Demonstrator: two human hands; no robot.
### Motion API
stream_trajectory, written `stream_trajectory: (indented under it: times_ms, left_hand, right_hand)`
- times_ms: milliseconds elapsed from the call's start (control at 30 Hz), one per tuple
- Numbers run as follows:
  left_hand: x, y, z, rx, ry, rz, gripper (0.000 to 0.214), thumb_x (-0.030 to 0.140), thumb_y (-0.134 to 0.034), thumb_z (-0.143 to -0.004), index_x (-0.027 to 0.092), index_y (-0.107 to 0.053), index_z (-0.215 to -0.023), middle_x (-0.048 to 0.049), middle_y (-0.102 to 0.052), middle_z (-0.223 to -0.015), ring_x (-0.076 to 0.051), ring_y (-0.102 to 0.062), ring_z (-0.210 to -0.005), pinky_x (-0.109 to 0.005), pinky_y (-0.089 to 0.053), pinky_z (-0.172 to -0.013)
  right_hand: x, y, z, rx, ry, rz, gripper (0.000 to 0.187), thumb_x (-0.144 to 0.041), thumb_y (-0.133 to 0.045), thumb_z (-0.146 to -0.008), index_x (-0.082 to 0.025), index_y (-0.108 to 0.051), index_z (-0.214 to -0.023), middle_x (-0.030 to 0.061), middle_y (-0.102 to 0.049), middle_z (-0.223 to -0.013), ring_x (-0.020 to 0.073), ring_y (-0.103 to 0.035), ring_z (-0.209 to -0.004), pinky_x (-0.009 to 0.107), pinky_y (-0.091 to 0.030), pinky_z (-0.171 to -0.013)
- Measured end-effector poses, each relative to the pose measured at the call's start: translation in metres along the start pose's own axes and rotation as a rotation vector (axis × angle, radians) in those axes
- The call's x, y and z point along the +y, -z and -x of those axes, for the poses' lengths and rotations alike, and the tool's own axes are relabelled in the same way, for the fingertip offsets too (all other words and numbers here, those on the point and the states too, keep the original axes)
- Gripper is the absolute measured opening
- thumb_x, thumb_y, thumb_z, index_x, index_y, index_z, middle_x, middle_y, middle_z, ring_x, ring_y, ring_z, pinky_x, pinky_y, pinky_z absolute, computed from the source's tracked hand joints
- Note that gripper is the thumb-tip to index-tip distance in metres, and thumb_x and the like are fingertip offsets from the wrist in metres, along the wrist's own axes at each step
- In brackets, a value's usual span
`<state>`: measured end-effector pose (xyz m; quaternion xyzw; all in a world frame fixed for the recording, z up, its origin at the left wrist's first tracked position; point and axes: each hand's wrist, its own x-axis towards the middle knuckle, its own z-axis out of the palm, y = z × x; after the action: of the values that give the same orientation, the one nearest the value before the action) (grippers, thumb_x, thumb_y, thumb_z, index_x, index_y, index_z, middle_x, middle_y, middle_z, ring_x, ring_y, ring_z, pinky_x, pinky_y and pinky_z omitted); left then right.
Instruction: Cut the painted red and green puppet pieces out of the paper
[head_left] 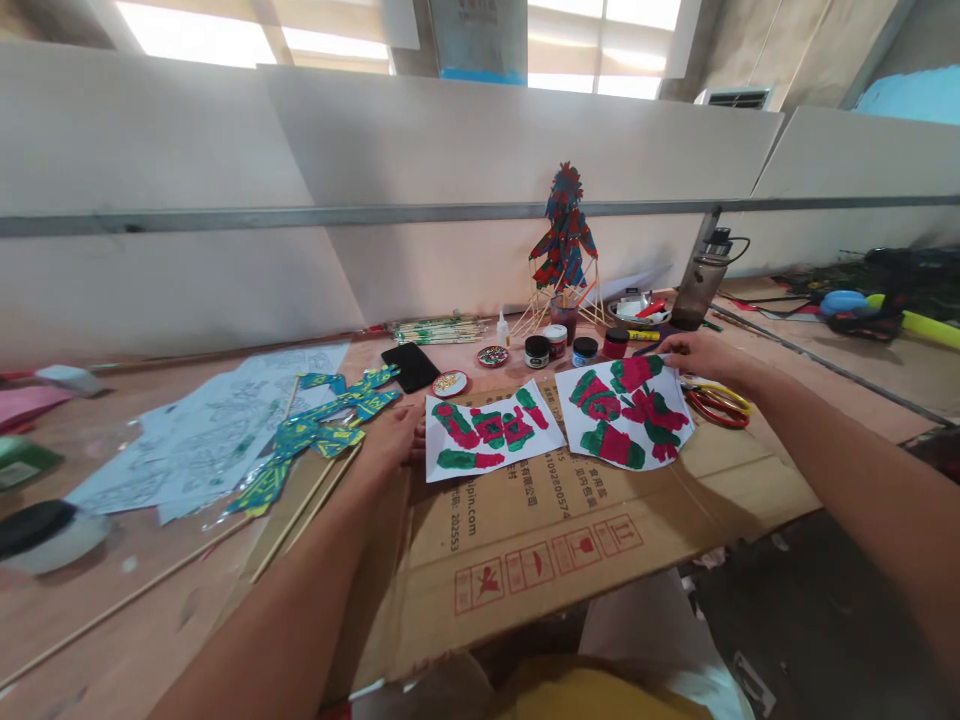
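Two white paper sheets painted with red and green shapes lie side by side over a cardboard piece (517,530). My left hand (396,437) has its fingers closed at the left edge of the left painted sheet (487,432); some fingertips are hidden. At the upper right corner of the right painted sheet (626,412), my right hand (701,360) pinches the paper, and that sheet curls slightly. Scissors (716,402) with red and yellow handles lie just beside my right hand. Left of my left hand is a green and yellow painted paper figure (315,425) with sticks.
Paint jars (584,350), a glue bottle (502,328) and a black phone-like slab (410,367) stand or lie behind the sheets. Farther back are a red-blue figure on sticks (566,230) and a water bottle (701,285). Line-drawn papers (202,430) cover the left side.
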<state>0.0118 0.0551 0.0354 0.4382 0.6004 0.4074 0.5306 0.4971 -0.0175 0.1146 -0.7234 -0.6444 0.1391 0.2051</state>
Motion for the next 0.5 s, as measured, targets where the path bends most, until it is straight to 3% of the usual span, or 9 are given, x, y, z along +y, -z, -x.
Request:
stream_trajectory:
  times_ms: [133, 300, 367, 500]
  left_hand:
    - [0.006, 0.012, -0.002, 0.019, -0.056, -0.272, 0.021, 0.034, -0.069, -0.087, 0.021, -0.067, -0.07, -0.0072, -0.067, -0.057, -0.025, -0.064, -0.05, -0.03, -0.046, -0.049]
    - [0.016, 0.022, -0.002, 0.275, -0.442, -0.534, 0.027, 0.035, -0.071, -0.081, 0.025, -0.062, -0.058, -0.0087, -0.067, -0.064, -0.033, -0.07, -0.082, -0.031, -0.046, -0.065]
    - [0.016, 0.017, 0.001, 0.217, -0.517, -0.488, 0.026, 0.043, -0.066, -0.085, 0.025, -0.067, -0.067, -0.0085, -0.074, -0.077, -0.033, -0.071, -0.091, -0.034, -0.051, -0.074]
    - [0.008, -0.005, 0.013, -0.086, -0.5, -0.242, 0.053, 0.068, -0.055, -0.091, 0.021, -0.077, -0.099, -0.0089, -0.08, -0.106, -0.032, -0.073, -0.102, -0.042, -0.056, -0.093]
  right_hand:
    - [-0.014, 0.001, 0.01, 0.07, -0.052, -0.377, 0.015, -0.032, -0.071, -0.074, -0.022, -0.074, -0.085, 0.0004, -0.071, -0.073, 0.0189, -0.061, -0.066, 0.03, -0.048, -0.061]
    - [-0.036, -0.003, 0.014, 0.059, -0.041, -0.625, 0.025, -0.034, -0.083, -0.065, -0.023, -0.075, -0.085, -0.0005, -0.072, -0.074, 0.0176, -0.064, -0.068, 0.03, -0.051, -0.066]
    - [-0.045, -0.004, 0.015, 0.033, -0.02, -0.714, 0.028, -0.036, -0.088, -0.061, -0.024, -0.075, -0.084, -0.0003, -0.074, -0.076, 0.018, -0.066, -0.072, 0.03, -0.053, -0.069]
    - [-0.063, -0.007, 0.017, -0.023, -0.002, -0.855, 0.035, -0.038, -0.095, -0.059, -0.025, -0.077, -0.087, -0.0011, -0.076, -0.08, 0.0168, -0.067, -0.072, 0.028, -0.054, -0.068]
